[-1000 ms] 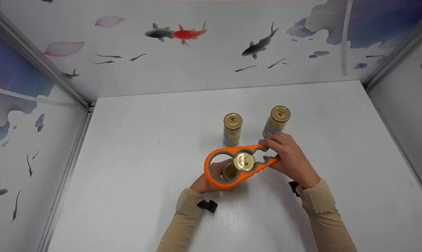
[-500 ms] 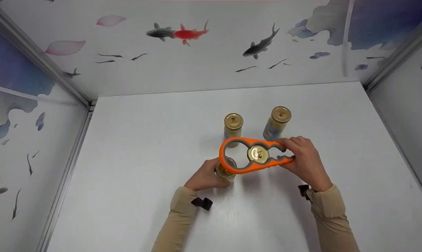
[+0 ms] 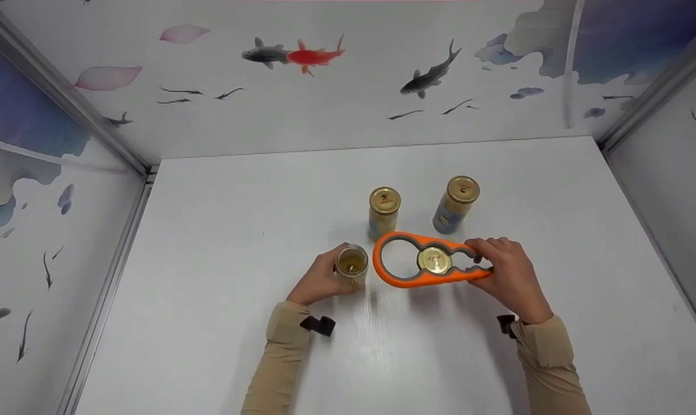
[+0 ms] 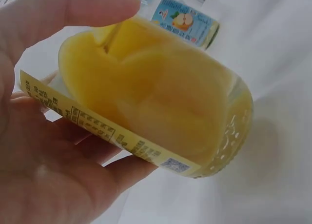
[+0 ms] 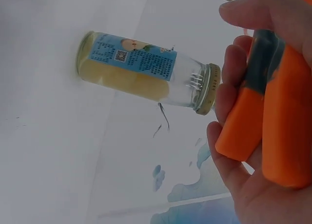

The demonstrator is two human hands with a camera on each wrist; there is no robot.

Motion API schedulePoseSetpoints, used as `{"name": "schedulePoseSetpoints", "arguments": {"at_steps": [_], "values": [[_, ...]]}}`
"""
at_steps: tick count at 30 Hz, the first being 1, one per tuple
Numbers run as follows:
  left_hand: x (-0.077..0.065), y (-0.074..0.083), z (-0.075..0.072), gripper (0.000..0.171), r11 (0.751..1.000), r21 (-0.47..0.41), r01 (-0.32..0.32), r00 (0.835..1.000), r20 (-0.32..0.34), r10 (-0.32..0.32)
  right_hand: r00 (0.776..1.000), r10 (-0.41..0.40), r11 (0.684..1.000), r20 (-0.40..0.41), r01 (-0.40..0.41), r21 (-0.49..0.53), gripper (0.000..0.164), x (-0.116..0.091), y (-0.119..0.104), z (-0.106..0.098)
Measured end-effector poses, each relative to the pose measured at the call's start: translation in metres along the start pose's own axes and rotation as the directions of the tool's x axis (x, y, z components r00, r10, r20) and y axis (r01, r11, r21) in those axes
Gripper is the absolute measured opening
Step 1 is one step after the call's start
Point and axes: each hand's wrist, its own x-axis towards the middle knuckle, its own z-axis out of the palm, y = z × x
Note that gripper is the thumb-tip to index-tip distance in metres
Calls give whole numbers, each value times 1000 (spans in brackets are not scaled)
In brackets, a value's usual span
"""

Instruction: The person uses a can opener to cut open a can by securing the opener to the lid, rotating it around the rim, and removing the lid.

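Observation:
My left hand (image 3: 319, 279) holds an uncapped glass jar (image 3: 352, 262) with yellowish contents, its fingers and thumb around the side. In the left wrist view the jar (image 4: 156, 92) shows a yellow label with a QR code. To the right, my right hand (image 3: 512, 276) grips the two handles of an orange and grey jar opener (image 3: 417, 281). A gold lid (image 3: 435, 260) sits between the opener's toothed inner edges, apart from the jar. The opener's handles (image 5: 287, 131) lie across the fingers in the right wrist view.
Two capped jars with gold lids stand upright behind the hands: one jar (image 3: 384, 202) near the middle, another jar (image 3: 462, 190) farther right. Blue labels show on them. The white table (image 3: 209, 242) is bounded by panels (image 3: 324, 115) printed with fish.
My left hand has moved left with the jar, out from beneath the opener. My right hand has moved right with the opener and the lid, widening the distance between lid and jar.

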Motion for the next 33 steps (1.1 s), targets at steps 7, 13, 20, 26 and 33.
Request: {"name": "schedulePoseSetpoints", "arguments": {"at_steps": [7,13,20,26,33], "values": [[6,-4,-14,62,997,-8,83,996,-37,-83,995,71,997,76,-72,9,44,-8,1,6],[11,-12,-29,65,990,-44,132,990,-36,-134,990,95,995,103,-97,21,44,-14,3,12],[15,-15,-42,68,984,-50,170,982,-73,-173,984,116,992,135,-121,27,46,-21,3,18],[20,-17,-53,68,977,-52,208,973,-87,-212,978,144,989,153,-145,-7,45,-22,2,20],[27,-26,-68,67,970,-70,232,966,-101,-238,979,134,991,151,-131,-26,48,-24,1,23]]}}
